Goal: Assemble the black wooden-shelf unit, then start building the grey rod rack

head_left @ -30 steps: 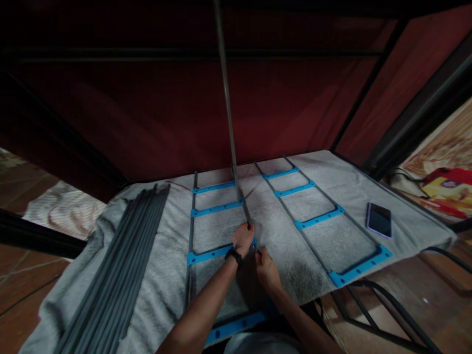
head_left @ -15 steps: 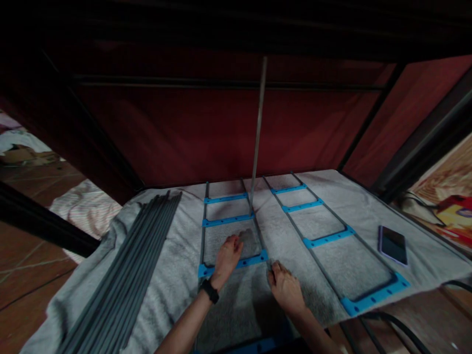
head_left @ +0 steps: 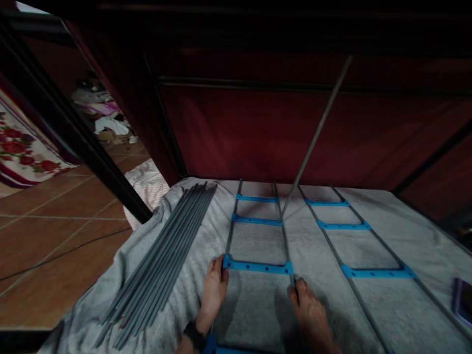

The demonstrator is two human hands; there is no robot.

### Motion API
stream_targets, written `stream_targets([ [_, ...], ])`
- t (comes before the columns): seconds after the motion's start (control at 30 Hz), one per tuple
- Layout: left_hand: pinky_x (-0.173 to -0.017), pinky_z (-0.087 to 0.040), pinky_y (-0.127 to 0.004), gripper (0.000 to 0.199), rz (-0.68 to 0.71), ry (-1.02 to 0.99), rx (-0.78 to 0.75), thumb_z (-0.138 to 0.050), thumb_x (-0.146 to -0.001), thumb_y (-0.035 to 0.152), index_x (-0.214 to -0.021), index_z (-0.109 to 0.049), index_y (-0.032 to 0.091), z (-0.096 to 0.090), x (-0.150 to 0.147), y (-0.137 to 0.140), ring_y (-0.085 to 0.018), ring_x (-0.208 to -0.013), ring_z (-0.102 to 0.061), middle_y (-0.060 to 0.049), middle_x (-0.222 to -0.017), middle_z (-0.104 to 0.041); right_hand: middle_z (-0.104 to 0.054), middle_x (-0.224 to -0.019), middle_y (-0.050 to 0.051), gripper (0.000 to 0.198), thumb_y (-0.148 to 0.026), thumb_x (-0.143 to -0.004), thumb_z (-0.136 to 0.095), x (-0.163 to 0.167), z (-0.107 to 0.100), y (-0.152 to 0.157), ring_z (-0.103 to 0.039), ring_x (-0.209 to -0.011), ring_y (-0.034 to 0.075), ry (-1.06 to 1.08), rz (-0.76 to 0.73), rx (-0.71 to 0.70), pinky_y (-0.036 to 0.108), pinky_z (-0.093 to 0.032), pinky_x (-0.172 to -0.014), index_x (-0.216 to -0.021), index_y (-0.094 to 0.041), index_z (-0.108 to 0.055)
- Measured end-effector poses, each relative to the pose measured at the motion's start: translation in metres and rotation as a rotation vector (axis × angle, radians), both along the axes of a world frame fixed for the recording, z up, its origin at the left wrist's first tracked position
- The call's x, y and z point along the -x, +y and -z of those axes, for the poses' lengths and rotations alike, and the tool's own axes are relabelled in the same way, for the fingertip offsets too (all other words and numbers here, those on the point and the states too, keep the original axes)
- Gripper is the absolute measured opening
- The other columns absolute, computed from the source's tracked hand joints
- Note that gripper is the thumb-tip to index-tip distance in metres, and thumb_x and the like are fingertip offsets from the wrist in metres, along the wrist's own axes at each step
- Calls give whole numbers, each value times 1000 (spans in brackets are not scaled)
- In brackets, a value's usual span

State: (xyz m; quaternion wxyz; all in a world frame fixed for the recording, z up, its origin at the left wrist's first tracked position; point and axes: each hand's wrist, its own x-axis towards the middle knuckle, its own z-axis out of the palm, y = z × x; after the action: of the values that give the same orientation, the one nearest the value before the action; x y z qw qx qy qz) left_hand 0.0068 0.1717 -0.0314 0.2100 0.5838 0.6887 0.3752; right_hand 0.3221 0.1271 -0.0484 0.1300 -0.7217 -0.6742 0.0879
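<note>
A ladder-like frame of grey rods with blue crosspieces (head_left: 258, 267) lies on a grey cloth. My left hand (head_left: 214, 287) is closed around its left rod, at the left end of the nearest full crosspiece. On the opposite side, my right hand (head_left: 311, 309) has its fingers curled on the right rod, just below that crosspiece. One thin grey rod (head_left: 319, 130) rises at a slant from the right end of a farther crosspiece. A second such frame (head_left: 379, 273) lies to the right, apart from my hands.
A bundle of loose grey rods (head_left: 165, 260) lies on the cloth (head_left: 206, 236) at left. A phone (head_left: 462, 300) shows at the right edge. Dark red fabric (head_left: 250, 137) stands behind, with a black post (head_left: 110, 162) at left and a dark beam overhead.
My left hand has moved from above the crosspiece's middle to its left end. My right hand stays by the right rod. The view has turned left.
</note>
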Motion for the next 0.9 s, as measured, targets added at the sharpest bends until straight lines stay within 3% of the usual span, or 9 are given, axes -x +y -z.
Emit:
stream_targets([
  [0.3,-108,-47,-43,47,-75,12,3,-48,-84,22,-128,-62,16,0,-16,-16,-28,-120,-60,-14,-125,-64,-73,-104,16,44,-41,-102,-25,-10,12,-15,-73,-90,27,-87,-28,-211,36,-57,-75,-112,-15,-60],
  [0.5,-107,-48,-44,48,-43,87,16,-45,-87,23,-132,-59,12,-2,-14,-14,-29,-121,-60,-17,-128,-63,-72,-101,12,40,-42,-101,-28,-3,5,-13,-71,-92,25,44,-19,-268,35,-56,-79,-112,-18,-58],
  [0.9,-102,-51,-44,40,-4,3,-40,-46,-87,25,-123,-64,16,-8,-11,-13,-26,-113,-64,-12,-117,-67,-72,-103,12,41,-50,-98,-30,-6,3,-14,-70,-97,27,198,16,-172,38,-54,-85,-106,-21,-58],
])
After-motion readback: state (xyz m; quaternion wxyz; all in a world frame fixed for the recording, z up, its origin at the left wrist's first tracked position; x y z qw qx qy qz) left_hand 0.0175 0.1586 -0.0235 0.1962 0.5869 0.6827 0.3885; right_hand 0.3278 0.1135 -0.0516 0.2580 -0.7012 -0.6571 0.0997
